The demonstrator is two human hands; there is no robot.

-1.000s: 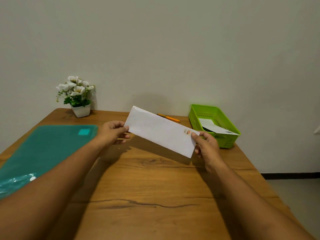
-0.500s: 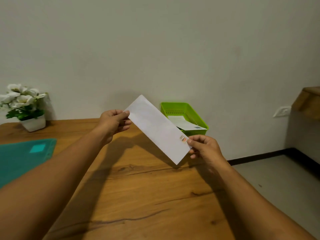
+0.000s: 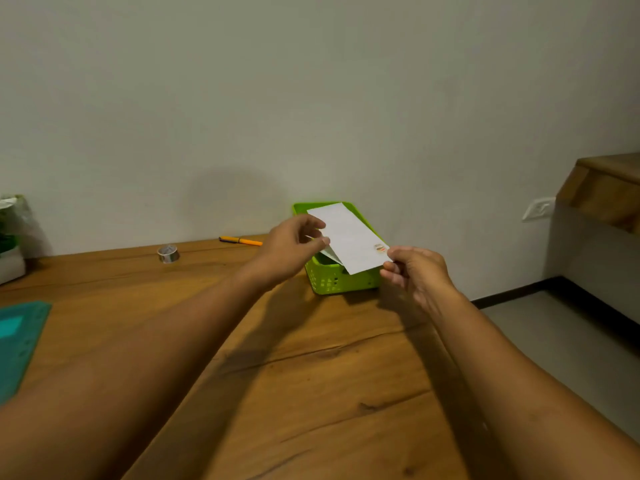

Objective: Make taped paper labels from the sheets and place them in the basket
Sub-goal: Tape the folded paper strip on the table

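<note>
Paper label [image 3: 349, 237] hangs in the air just above the green basket [image 3: 332, 282]. It looks like it is not inside yet. The left grip [image 3: 294, 249] pinches the label's long left edge between thumb and fingers. The right grip [image 3: 417, 273] pinches the near right corner, just beside a small bit of tape [image 3: 380, 248] with a colored mark. Both grips are closed on the label.

I think two grips are used because thin paper bends easily. Holding it on two sides makes it flat and easy to aim. The basket sits at the far right of the wooden surface [image 3: 311, 375], close to the wall, so both arms reach far out.

The label is a long strip. Its long side runs from the far end near the wall down to the near end by the right grip, slanting a little to the right. The far end is higher, so the label tilts.

Another white paper [image 3: 331, 255] already lies in the basket, under the label. A tape roll [image 3: 168, 253] and an orange pen [image 3: 240, 241] lie on the surface to the left, well apart from the grips.
</note>
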